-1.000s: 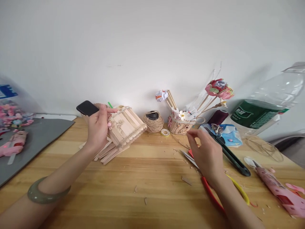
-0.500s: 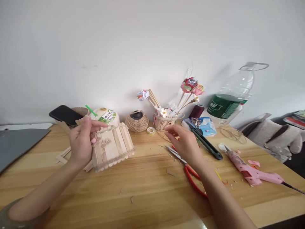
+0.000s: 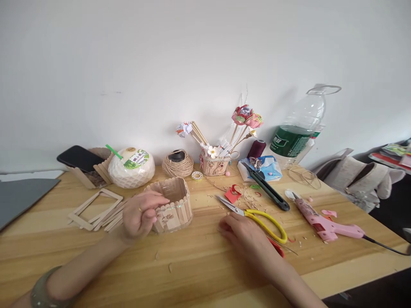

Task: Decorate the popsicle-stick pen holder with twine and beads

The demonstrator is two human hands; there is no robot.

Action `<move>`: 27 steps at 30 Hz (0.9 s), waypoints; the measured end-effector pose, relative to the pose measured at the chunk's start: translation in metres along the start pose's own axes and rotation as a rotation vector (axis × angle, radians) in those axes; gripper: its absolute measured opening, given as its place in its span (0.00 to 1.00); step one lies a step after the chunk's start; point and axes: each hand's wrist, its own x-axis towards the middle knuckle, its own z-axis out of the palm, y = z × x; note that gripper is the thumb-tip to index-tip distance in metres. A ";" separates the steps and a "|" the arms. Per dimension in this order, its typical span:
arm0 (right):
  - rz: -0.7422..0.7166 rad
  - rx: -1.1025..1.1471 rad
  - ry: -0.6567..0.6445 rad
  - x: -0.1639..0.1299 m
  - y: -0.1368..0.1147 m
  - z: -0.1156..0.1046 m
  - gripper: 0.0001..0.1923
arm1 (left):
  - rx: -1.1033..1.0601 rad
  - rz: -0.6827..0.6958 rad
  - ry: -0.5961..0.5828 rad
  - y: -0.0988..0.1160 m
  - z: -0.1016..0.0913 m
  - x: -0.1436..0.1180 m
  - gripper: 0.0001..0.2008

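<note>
A small box of upright craft sticks (image 3: 180, 211), with a scalloped edge and a stick flower on its front, stands on the table. My left hand (image 3: 139, 214) is at its near left corner, fingers bent and the index fingertip over the rim; it looks closed on the wall there. My right hand (image 3: 240, 235) rests low on the wood, fingers curled under and mostly hidden, so what they hold cannot be made out. Just beyond it lie yellow-handled scissors (image 3: 268, 220). A red handle (image 3: 276, 248) shows beside the wrist.
Craft sticks and a stick frame (image 3: 93, 209) lie left, near a white coconut (image 3: 131, 169) and a phone (image 3: 80, 158). Behind are a twine ball (image 3: 177, 162) and a flower pot (image 3: 215, 164). Right are a cutter (image 3: 268, 188), a pink glue gun (image 3: 327, 224) and a bottle (image 3: 298, 132).
The box went from tilted in my left hand to upright on the table. My right hand came down and nearer. Yellow-handled scissors and red scraps, hidden before, now show.
</note>
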 end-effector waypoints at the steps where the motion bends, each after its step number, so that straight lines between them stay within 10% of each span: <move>1: 0.005 0.010 0.000 -0.001 0.001 0.001 0.09 | -0.019 0.077 -0.051 0.000 0.001 0.002 0.25; 9: -0.031 0.059 -0.001 -0.007 0.001 0.001 0.09 | -0.045 0.090 -0.041 0.012 -0.007 0.013 0.20; 13: -0.033 0.206 0.047 -0.012 -0.006 0.003 0.08 | -0.006 -0.255 0.062 0.061 -0.019 0.005 0.07; 18: -0.015 0.838 0.015 -0.030 -0.034 0.013 0.03 | -0.162 -0.500 -0.359 0.124 0.005 -0.036 0.05; 27: 0.182 1.245 -0.041 -0.084 -0.054 0.021 0.18 | -0.650 -1.004 -0.131 0.162 0.043 -0.080 0.03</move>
